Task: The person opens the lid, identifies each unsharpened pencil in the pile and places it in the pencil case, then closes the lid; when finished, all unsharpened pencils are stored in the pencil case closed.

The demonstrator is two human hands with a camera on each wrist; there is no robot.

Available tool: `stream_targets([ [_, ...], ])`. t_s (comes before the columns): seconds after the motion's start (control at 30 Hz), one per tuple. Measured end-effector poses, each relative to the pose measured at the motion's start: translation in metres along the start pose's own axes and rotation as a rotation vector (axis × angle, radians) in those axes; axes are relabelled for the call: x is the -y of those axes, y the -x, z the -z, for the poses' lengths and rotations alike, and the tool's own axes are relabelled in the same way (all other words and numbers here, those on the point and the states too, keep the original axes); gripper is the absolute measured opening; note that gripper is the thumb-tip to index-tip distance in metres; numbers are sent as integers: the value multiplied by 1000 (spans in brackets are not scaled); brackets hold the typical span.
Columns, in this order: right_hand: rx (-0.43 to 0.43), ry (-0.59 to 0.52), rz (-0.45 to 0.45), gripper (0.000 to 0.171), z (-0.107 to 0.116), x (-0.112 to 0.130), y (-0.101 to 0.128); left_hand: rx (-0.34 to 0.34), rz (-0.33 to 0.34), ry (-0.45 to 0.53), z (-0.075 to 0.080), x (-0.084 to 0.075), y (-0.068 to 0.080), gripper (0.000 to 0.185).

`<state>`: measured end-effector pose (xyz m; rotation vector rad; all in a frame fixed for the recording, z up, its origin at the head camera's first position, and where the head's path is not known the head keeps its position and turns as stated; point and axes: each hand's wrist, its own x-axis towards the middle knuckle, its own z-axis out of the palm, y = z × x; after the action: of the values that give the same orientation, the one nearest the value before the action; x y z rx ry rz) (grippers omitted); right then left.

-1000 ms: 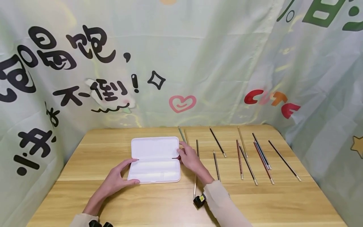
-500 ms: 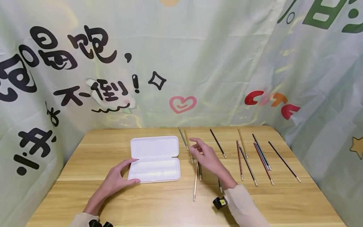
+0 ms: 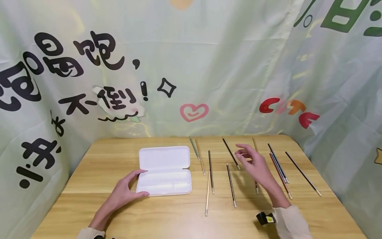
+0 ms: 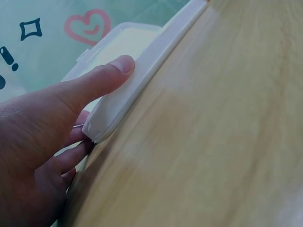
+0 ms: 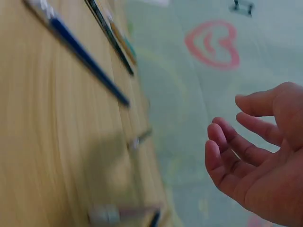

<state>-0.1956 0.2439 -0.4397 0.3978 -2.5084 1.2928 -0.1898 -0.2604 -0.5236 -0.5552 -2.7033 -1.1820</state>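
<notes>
- Case [image 3: 164, 182] lies open on the table [image 3: 167, 222].
- Left hand [image 3: 126, 190] grips the case's left end.
- Right hand [image 3: 253, 164], fingers loosely bent, hovers above pencils [image 3: 231, 185] right of the case.

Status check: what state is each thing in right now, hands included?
Pencils: lying loose on the wooden table.
White case: open, lid folded back, no pencils inside.
Left hand: holding the case's left end.
Right hand: above the table, holding nothing.
Curtain: hanging behind the table.
</notes>
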Motion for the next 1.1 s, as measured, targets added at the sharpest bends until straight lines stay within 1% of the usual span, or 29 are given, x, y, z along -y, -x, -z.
stream_targets([
  [0.1, -63, 37, -6, 36, 20, -14, 4, 0, 1, -5, -2, 0, -1, 80],
  [0.2, -125, 91, -50, 34, 41, -29, 7, -2, 0, -5, -2, 2, 0, 80],
  [0.4, -244, 165, -215, 40, 91, -62, 25, 9, 0, 8, -4, 0, -1, 80],
  [0.5, -296, 155, -288, 44, 107, -79, 34, 12, 6, 11, -2, 0, -1, 80],
  [0.63, -321, 144, -353, 53, 117, -99, 44, 11, 13, 7, 0, 0, 1, 81],
  [0.73, -332, 166, -403, 58, 120, -113, 53, 15, 16, 7, 0, 1, 1, 81],
  [0.8, -325, 202, -437, 58, 122, -121, 59, 20, 19, 10, 0, 1, 1, 80],
  [0.9, -295, 269, -483, 53, 124, -132, 66, 20, 23, 18, 1, 1, 1, 80],
  [1.0, -267, 348, -500, 43, 127, -140, 70, 18, 25, 21, 1, 0, 1, 80],
  [1.1, -278, 399, -507, 32, 129, -144, 71, 19, 23, 26, 1, -1, 1, 80],
])
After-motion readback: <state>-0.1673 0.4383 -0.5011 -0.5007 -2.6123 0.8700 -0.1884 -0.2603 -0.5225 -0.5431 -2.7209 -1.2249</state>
